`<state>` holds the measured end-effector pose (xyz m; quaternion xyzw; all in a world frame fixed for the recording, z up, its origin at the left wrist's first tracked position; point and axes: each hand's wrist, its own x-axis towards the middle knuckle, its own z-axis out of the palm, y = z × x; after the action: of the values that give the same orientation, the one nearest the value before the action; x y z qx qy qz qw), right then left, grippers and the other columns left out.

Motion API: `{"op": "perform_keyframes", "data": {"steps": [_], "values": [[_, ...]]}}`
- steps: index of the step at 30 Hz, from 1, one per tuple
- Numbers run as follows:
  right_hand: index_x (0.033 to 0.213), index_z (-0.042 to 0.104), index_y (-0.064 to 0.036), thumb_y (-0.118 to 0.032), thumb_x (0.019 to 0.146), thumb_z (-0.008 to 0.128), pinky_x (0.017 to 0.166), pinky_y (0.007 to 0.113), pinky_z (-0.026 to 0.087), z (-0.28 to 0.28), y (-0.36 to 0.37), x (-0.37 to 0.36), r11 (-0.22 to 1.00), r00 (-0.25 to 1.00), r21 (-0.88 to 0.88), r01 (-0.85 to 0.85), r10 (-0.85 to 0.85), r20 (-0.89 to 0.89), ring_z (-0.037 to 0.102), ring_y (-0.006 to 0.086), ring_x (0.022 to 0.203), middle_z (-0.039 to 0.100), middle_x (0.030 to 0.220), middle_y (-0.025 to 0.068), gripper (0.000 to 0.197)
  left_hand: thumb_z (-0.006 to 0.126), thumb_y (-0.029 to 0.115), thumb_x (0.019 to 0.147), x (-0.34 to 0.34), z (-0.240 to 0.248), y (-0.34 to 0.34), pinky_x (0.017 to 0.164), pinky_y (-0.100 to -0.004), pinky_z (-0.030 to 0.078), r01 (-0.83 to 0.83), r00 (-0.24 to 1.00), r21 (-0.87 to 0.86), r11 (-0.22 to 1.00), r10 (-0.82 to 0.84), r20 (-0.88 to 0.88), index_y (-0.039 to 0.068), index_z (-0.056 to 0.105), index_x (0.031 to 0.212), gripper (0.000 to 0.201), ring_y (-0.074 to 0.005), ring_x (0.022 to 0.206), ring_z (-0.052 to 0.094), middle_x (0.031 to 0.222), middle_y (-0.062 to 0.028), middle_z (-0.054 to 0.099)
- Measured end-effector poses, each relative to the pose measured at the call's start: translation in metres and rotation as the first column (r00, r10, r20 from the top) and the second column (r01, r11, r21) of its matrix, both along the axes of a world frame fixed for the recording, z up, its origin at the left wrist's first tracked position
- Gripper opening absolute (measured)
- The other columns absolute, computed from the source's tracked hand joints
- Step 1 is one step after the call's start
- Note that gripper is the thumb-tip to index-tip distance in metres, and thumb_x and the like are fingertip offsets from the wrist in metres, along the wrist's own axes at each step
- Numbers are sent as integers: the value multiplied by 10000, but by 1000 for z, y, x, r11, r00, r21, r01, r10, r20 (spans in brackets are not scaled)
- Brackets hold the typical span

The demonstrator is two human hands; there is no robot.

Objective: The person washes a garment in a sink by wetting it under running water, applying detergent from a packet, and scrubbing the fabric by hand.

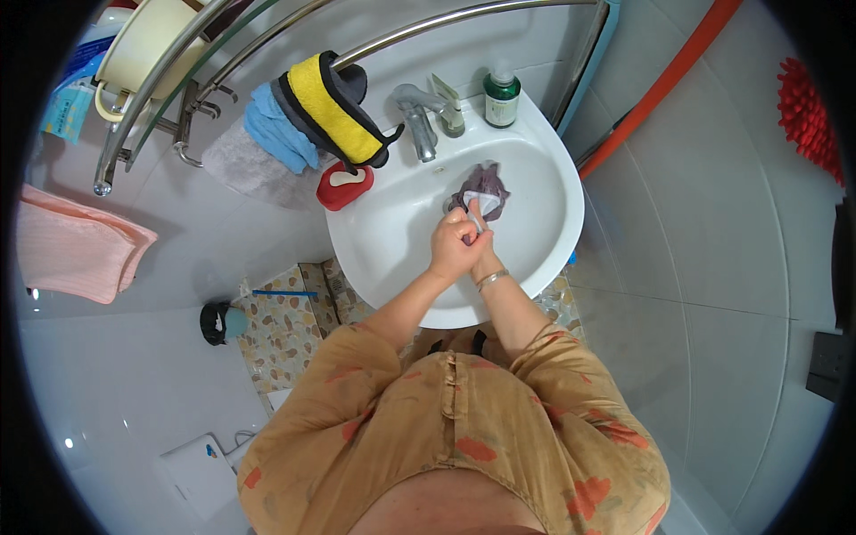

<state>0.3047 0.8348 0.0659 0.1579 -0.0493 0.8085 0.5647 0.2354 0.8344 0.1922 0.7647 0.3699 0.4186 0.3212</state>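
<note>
The crumpled purple-grey cloth [493,182] lay in the shiny white sink [546,174]. At the cloth's near side, the curled left hand [454,244] touched the right hand [483,241]; I couldn't tell what either held. It looked soft, light, best grabbed by its folds.

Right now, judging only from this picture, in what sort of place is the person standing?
Most likely a bathroom: the person stands at a white washbasin with a metal faucet, and a pink cloth hangs by the wall.
</note>
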Motion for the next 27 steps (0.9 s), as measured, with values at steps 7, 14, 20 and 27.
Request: {"op": "perform_keyframes", "data": {"steps": [7, 14, 20, 27], "values": [[1060, 536, -121, -334, 921, 423, 894, 338, 426, 94, -8, -2, 692, 889, -605, 395, -123, 441, 518, 174, 997, 554, 1045, 38, 278, 575, 119, 753, 6, 47, 11, 788, -398, 439, -105, 993, 232, 967, 88, 85, 48, 580, 743, 72, -277, 790, 571, 780, -100, 587], [1058, 533, -63, -486, 907, 380, 879, 349, 435, 91, 7, -5, 568, 849, -684, 458, -51, 526, 514, 188, 1006, 546, 1084, 64, 475, 507, 138, 857, 9, -3, 23, 724, -384, 460, 31, 987, 91, 995, -45, 153, 36, 550, 615, 266, -243, 593, 573, 573, -78, 557], [1126, 492, 28, -463, 912, 389, 786, 307, 471, 97, 12, -3, 472, 760, -678, 564, 24, 649, 557, 181, 930, 553, 1063, 96, 545, 407, 421, 925, 7, -18, 30, 543, -269, 390, 198, 745, -699, 687, 358, 563, 51, 484, 606, 495, -135, 539, 477, 563, -55, 508], [955, 573, -51, -456, 831, 544, 491, 351, 494, 88, 3, 37, 848, 717, -528, 57, 333, 612, 605, 201, 621, 621, 782, 91, 425, 330, 534, 904, -37, -31, 40, 874, -350, 382, 198, 834, -745, 637, 289, 469, 64, 488, 1094, 531, -187, 1034, 493, 1034, -58, 561]]}}
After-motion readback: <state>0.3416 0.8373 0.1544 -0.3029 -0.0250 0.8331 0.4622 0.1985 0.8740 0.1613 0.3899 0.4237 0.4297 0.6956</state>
